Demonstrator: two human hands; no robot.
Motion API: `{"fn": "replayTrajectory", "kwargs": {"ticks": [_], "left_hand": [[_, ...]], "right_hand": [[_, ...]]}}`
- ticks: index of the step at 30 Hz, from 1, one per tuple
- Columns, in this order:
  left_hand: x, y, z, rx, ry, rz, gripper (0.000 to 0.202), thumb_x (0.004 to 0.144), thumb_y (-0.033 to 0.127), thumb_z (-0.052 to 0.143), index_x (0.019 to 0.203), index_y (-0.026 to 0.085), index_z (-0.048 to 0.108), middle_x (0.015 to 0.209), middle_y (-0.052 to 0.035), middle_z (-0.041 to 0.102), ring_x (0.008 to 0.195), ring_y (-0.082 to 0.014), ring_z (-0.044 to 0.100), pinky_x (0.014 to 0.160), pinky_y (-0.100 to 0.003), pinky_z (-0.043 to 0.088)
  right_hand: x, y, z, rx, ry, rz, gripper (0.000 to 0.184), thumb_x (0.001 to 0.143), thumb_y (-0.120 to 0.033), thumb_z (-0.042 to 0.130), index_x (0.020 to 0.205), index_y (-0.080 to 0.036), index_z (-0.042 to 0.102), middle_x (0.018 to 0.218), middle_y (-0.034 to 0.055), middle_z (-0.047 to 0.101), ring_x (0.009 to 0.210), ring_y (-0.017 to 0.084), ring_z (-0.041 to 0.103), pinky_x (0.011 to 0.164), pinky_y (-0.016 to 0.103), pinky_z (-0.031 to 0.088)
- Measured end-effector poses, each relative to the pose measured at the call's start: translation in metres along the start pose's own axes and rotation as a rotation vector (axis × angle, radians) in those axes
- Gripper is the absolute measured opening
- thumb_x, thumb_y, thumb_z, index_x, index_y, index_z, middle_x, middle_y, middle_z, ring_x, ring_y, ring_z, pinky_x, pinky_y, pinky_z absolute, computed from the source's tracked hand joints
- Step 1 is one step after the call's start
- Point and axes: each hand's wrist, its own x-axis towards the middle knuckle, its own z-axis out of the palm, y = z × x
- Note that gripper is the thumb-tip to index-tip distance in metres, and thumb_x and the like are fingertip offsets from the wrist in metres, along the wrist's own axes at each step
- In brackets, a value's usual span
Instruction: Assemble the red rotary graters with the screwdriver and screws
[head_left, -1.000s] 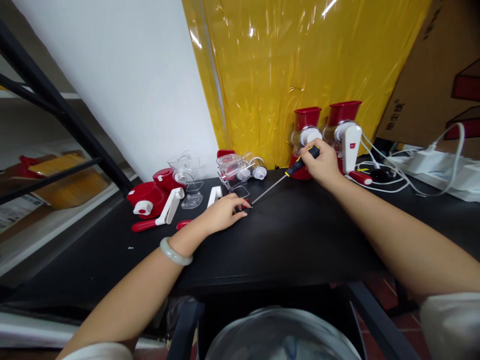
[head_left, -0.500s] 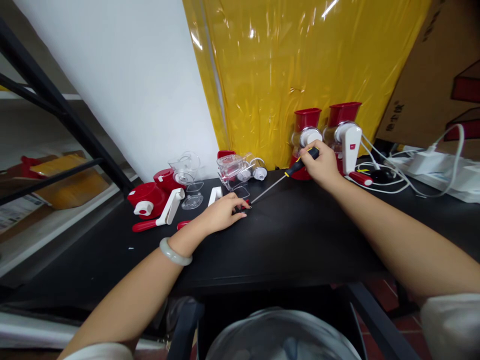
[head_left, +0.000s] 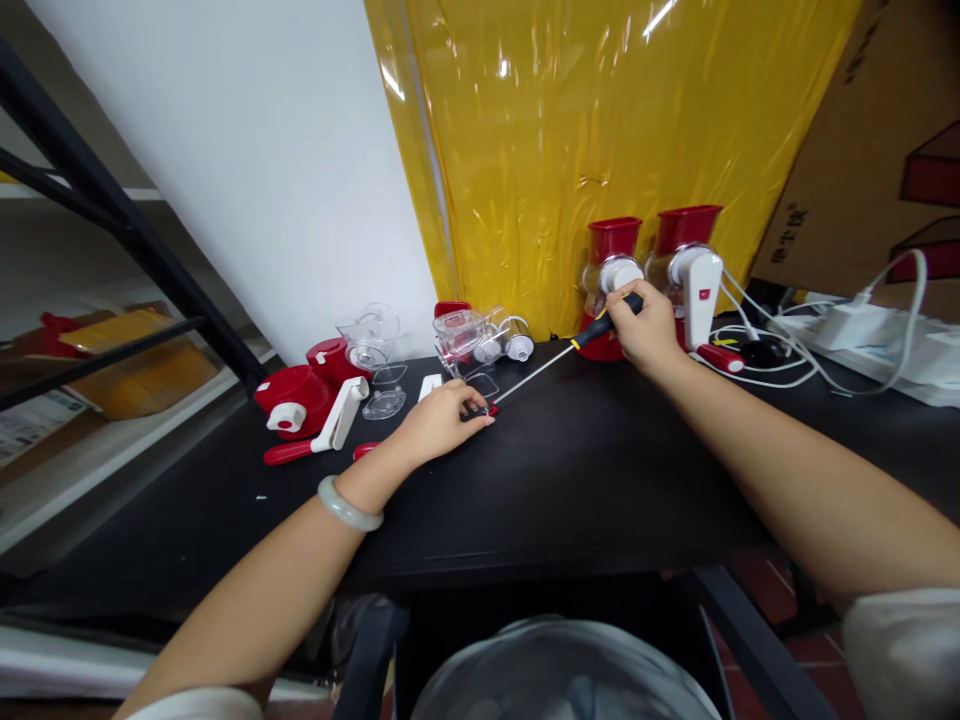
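Note:
My right hand (head_left: 643, 328) is closed around the black-and-yellow handle of a screwdriver (head_left: 534, 372). Its long metal shaft slants down to the left. The tip meets a small red part (head_left: 491, 408) at the fingers of my left hand (head_left: 444, 418). Those fingers are curled together on the table around the part, and most of it is hidden under them. Just behind my left hand lie a white crank arm (head_left: 430, 386) and clear plastic housings (head_left: 463, 338). A red handle end (head_left: 365, 450) pokes out beside my left wrist.
Red bases (head_left: 296, 398) and a white crank with red grip (head_left: 341, 415) lie at the left. Two red-and-white rotary graters (head_left: 688, 270) stand back right, near white cables and a power strip (head_left: 877, 335). A yellow plastic curtain (head_left: 600, 120) hangs behind the black table (head_left: 585, 480).
My left fingers and the small red part have shifted slightly left. The screwdriver tip has followed, and my right hand has turned a little on the handle.

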Motion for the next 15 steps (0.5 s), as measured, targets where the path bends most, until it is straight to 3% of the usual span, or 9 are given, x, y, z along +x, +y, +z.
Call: {"fn": "replayTrajectory", "kwargs": {"ticks": [7, 15], "left_hand": [[0.0020, 0.0034, 0.0044, -0.120, 0.014, -0.043, 0.017, 0.082, 0.034, 0.068, 0.082, 0.017, 0.070, 0.080, -0.0038, 0.070, 0.068, -0.0151, 0.063, 0.064, -0.027, 0.049], [0.0011, 0.0045, 0.0005, -0.015, 0.003, 0.004, 0.016, 0.087, 0.029, 0.061, 0.084, 0.018, 0.072, 0.083, -0.0048, 0.071, 0.073, -0.0164, 0.063, 0.069, -0.028, 0.048]], "right_hand": [[0.0008, 0.0037, 0.0013, 0.026, 0.013, 0.016, 0.016, 0.078, -0.036, 0.060, 0.072, -0.022, 0.054, 0.058, -0.0038, 0.050, 0.052, 0.013, 0.047, 0.053, 0.028, 0.040], [0.0016, 0.0084, 0.0020, 0.055, 0.010, 0.048, 0.014, 0.079, -0.033, 0.061, 0.073, -0.022, 0.054, 0.060, -0.0037, 0.051, 0.054, 0.014, 0.048, 0.056, 0.030, 0.042]]}}
